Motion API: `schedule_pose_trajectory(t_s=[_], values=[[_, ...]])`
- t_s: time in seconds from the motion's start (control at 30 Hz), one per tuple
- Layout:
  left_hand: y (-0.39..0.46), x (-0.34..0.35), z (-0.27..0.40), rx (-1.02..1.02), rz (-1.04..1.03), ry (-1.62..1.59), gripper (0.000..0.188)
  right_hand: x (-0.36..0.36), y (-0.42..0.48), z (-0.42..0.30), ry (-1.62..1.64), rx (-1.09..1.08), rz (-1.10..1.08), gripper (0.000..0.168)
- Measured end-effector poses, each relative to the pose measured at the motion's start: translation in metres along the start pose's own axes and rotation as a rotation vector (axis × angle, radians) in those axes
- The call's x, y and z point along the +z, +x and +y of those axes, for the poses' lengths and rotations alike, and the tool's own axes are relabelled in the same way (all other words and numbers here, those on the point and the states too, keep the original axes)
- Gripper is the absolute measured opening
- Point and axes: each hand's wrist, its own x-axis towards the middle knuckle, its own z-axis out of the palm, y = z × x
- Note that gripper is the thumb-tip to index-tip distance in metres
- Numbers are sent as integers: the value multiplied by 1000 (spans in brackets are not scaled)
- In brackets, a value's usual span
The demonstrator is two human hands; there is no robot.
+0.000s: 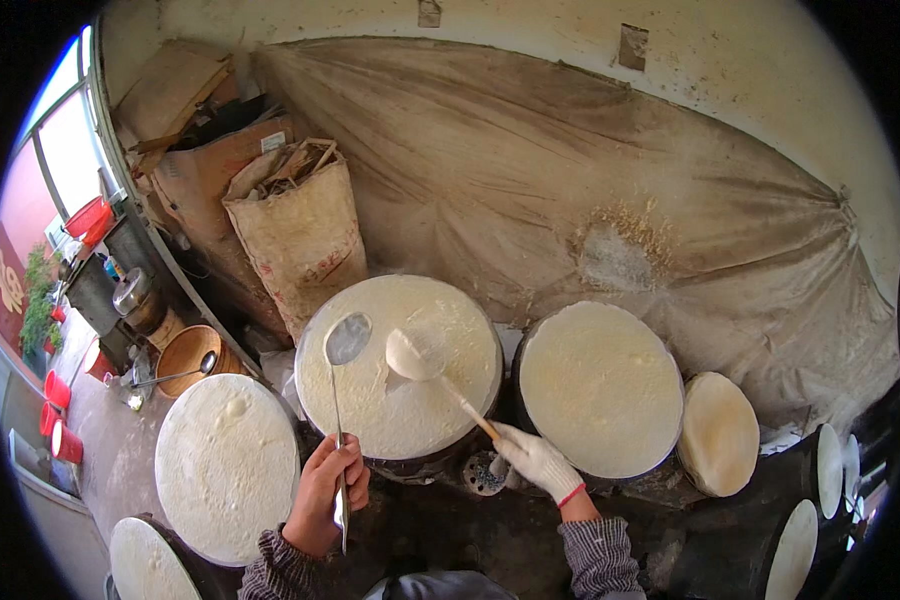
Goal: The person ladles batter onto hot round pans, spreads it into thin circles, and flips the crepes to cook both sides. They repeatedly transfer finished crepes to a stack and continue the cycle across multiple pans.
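My bare left hand [330, 476] grips the handle of a long metal ladle [349, 339], whose round bowl is over a wide vat [450, 315] covered with a pale, creamy layer. My right hand [534, 459], in a white knitted glove with a red cuff edge, holds the wooden handle of a second, pale-coated ladle [412, 356] over the middle of the same vat. Around the two bowls the pale layer looks broken and uneven. Whether either bowl touches the surface is unclear.
More vats with pale tops stand at the left [227, 469] and right [601, 390], with a smaller round one [718, 435] beyond. A wooden basin [187, 360] with a metal ladle sits at left. A sack of wood scraps [300, 232] stands behind, against a draped sheet [480, 172].
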Motion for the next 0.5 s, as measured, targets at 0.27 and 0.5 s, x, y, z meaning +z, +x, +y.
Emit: schedule_pose_trajectory(t_s=[0.27, 0.5], values=[[6, -1, 5, -7, -23, 50, 13, -10, 19, -15, -168, -54, -46, 48], [18, 7, 11, -31, -22, 75, 16, -6, -8, 2, 37, -46, -45, 47]])
